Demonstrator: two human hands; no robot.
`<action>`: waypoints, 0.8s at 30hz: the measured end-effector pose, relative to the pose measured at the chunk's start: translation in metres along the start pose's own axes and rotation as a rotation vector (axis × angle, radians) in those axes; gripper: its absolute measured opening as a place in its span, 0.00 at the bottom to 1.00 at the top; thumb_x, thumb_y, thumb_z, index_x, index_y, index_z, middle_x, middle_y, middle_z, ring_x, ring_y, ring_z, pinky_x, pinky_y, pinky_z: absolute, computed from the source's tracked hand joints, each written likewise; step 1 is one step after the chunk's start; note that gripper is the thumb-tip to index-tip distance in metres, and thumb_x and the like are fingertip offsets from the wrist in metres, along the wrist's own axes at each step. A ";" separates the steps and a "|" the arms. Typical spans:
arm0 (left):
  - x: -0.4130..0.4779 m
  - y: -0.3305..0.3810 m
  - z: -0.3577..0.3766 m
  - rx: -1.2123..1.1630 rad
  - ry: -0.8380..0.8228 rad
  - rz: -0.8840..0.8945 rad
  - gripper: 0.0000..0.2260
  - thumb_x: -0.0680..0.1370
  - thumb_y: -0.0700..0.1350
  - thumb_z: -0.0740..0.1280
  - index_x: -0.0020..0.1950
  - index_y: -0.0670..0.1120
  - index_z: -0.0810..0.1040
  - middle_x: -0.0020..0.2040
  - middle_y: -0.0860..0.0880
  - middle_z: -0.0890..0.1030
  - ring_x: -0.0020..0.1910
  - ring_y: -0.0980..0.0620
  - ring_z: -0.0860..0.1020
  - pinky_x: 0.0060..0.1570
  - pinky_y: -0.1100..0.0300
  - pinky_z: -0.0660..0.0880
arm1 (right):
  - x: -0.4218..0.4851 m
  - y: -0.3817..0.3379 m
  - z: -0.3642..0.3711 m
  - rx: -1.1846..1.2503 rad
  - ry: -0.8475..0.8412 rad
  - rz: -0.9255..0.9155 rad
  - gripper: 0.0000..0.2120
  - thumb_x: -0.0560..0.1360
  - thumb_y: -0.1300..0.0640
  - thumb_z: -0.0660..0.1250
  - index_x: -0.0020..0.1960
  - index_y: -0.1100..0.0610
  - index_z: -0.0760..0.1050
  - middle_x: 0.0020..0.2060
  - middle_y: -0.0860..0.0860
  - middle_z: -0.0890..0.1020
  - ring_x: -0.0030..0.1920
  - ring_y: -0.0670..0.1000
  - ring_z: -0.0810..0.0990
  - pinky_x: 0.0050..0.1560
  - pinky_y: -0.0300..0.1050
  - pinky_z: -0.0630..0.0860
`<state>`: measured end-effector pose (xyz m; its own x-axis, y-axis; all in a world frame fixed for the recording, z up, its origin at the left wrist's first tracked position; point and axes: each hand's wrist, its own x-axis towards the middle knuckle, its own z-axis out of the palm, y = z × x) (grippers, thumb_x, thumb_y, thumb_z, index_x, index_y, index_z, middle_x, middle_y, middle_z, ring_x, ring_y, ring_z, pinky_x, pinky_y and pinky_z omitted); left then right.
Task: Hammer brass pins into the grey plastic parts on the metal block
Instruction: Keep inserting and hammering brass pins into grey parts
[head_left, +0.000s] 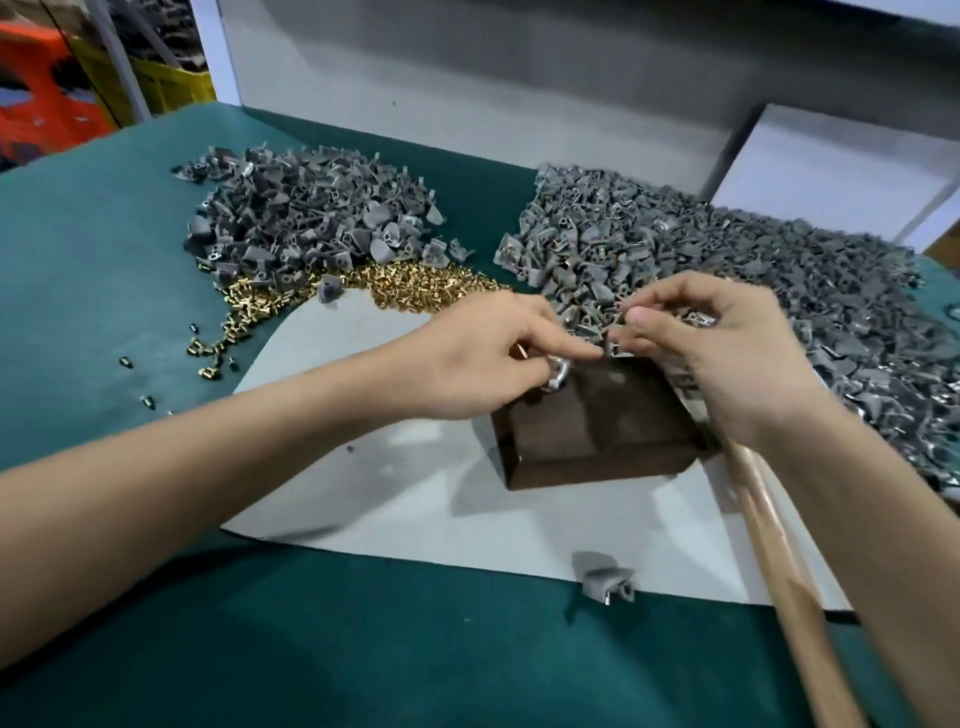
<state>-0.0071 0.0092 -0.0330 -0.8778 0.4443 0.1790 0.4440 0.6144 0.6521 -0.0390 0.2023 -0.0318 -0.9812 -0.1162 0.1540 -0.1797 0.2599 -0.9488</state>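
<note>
A dark metal block (597, 431) sits on a pale grey mat (363, 467). At the block's far edge my right hand (727, 358) pinches a small grey plastic part (612, 344) between thumb and forefinger. My left hand (493, 358) stretches its forefinger to that same part. Its other fingers curl round a small shiny silvery piece (551, 378). A wooden hammer handle (779, 566) runs out from under my right palm toward the near right, and the hammer's head is hidden. A heap of brass pins (415, 286) lies beyond my left hand.
Two large piles of grey plastic parts lie on the green table: one at the back left (311, 218), one at the right (753, 280). A single grey part (605, 577) sits at the mat's near edge. Loose pins (208, 353) are scattered at the left. White panels stand behind.
</note>
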 end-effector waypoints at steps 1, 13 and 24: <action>0.002 0.000 0.000 -0.023 -0.023 -0.002 0.17 0.78 0.36 0.64 0.64 0.49 0.78 0.50 0.54 0.80 0.52 0.59 0.77 0.58 0.66 0.72 | -0.005 0.000 0.000 -0.033 -0.018 -0.019 0.07 0.73 0.68 0.68 0.40 0.58 0.78 0.33 0.54 0.77 0.28 0.41 0.77 0.30 0.28 0.71; -0.010 -0.005 0.034 -0.010 0.253 -0.173 0.15 0.66 0.58 0.69 0.46 0.50 0.75 0.49 0.54 0.75 0.53 0.55 0.74 0.55 0.62 0.68 | -0.018 -0.007 0.003 -0.426 -0.223 -0.217 0.07 0.70 0.63 0.72 0.41 0.52 0.82 0.31 0.47 0.82 0.32 0.41 0.79 0.33 0.31 0.76; -0.013 -0.017 0.051 -0.374 0.352 -0.112 0.04 0.75 0.37 0.70 0.48 0.44 0.80 0.50 0.48 0.79 0.51 0.55 0.78 0.57 0.60 0.74 | -0.014 0.003 -0.002 -0.554 -0.295 -0.301 0.08 0.67 0.59 0.74 0.38 0.46 0.82 0.30 0.48 0.82 0.36 0.52 0.79 0.35 0.38 0.75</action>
<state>0.0061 0.0258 -0.0842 -0.9521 0.1040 0.2876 0.3058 0.3424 0.8884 -0.0262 0.2071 -0.0361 -0.8369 -0.4955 0.2324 -0.5275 0.6170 -0.5840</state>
